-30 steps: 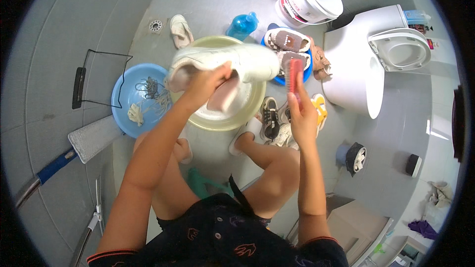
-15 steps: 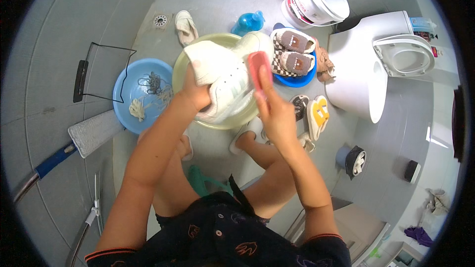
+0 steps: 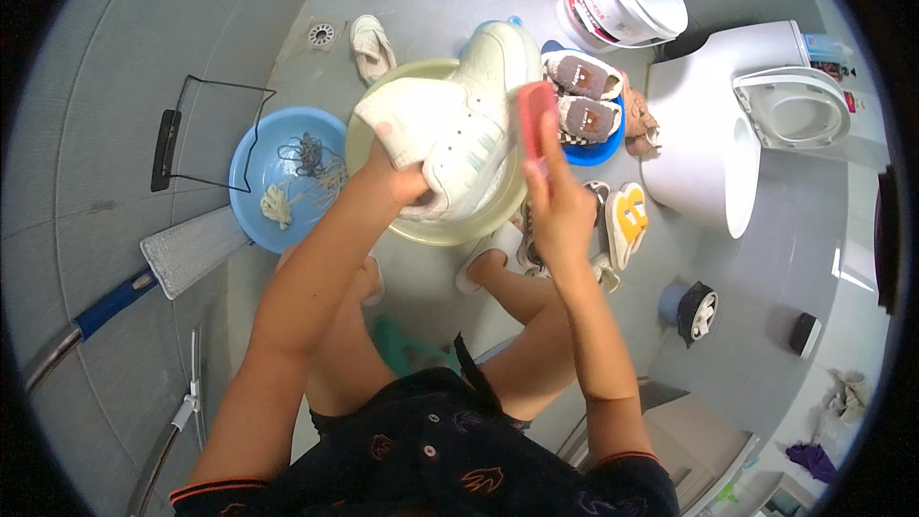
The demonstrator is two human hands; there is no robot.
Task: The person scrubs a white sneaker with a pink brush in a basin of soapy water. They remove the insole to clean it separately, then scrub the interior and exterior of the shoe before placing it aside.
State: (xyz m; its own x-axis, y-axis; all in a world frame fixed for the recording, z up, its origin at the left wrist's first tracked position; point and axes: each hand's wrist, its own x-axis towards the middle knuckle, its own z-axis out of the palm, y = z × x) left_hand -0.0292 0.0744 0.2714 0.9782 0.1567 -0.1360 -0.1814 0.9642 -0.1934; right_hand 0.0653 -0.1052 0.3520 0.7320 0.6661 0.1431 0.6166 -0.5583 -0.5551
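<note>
My left hand grips a white sneaker at its opening, with part of the fingers hidden inside or behind it. The sneaker is tilted, toe pointing up and away, over a pale yellow-green basin with sudsy water. In my right hand is a pinkish-red scrub brush, held upright just to the right of the sneaker. Whether its bristles touch the sneaker's side I cannot tell. Behind the toe, a blue bottle is mostly covered.
Left of the basin stands a light blue basin with shoelaces, beside a mop head. To the right are a blue tub with slippers, yellow slippers and a toilet. A white bucket and a white shoe stand farther back.
The sneaker's toe has swung up and away, now covering much of the blue bottle. My right hand and the brush have shifted slightly right. The whole view has moved a little.
</note>
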